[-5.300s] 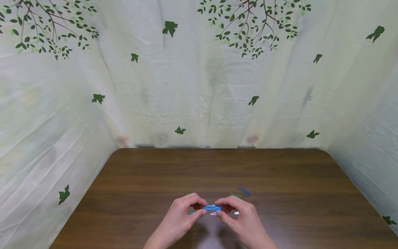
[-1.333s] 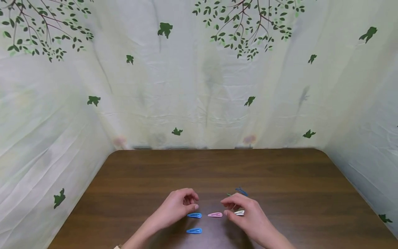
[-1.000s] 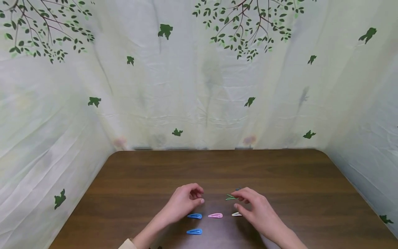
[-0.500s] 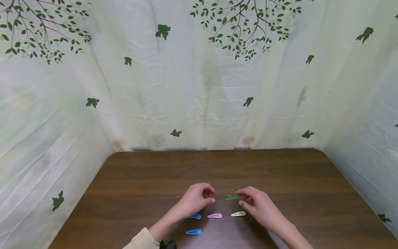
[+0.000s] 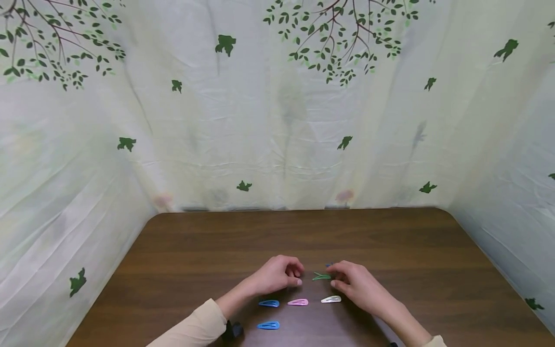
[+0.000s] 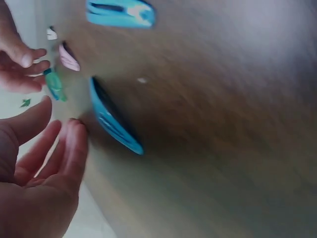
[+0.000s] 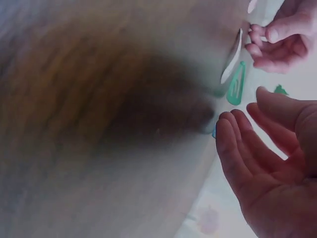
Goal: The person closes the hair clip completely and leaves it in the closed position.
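Note:
My right hand (image 5: pixel 357 285) hovers with thumb and fingers apart at the right end of a green snap hair clip (image 5: pixel 321 276), which stands sprung apart. On the other side of that clip my left hand (image 5: pixel 277 275) is loosely bent, with nothing in its fingers. In the right wrist view a gap shows between thumb and fingertips. A darker blue hair clip (image 5: pixel 328 264) is mostly hidden behind the right hand. Nearer me a blue clip (image 5: pixel 269 303), a pink clip (image 5: pixel 297 302) and a white clip (image 5: pixel 331 299) form a row, with another blue clip (image 5: pixel 268 326) below.
The clips lie on a brown wood-grain table (image 5: pixel 208 250). A pale curtain (image 5: pixel 277 120) printed with leaves hangs behind its far edge and along both sides. A dark object (image 5: pixel 232 330) sits at the left wrist, below the beige sleeve (image 5: pixel 197 327).
The blue clip that both hands held is now on the table, nearest me. The right hand has moved back and right past the white clip; the left hand has moved right toward the green clip.

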Motion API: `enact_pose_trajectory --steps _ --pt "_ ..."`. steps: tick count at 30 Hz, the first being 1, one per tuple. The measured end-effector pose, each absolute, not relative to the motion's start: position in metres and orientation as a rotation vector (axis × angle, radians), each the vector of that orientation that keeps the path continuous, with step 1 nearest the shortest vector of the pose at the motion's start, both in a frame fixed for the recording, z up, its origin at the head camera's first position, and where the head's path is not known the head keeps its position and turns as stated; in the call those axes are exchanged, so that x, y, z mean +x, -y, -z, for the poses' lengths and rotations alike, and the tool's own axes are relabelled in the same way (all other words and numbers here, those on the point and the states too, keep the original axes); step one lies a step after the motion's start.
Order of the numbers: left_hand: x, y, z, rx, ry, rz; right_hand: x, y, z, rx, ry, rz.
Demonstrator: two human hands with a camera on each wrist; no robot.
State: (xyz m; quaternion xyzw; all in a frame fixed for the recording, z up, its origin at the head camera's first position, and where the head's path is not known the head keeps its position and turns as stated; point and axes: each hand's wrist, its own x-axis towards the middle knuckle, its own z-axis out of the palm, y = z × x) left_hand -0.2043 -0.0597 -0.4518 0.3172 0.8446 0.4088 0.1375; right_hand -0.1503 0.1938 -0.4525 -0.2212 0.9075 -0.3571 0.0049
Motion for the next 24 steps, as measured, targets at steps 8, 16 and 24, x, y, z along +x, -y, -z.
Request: enact_pose_trajectory --steps 8,16,24 --pt "-0.214 0.056 0.455 0.915 -2.436 -1.173 -0.160 -0.194 0.459 -0.685 -2.820 1.125" --pt "-0.221 0.054 0.459 0.865 -2.354 -1.244 -0.170 -0.191 0.461 -0.750 -2.826 1.092" --pt "-0.222 0.056 0.461 0.881 -2.344 -1.233 -0.174 -0.187 0.464 -0.750 -2.843 1.068"
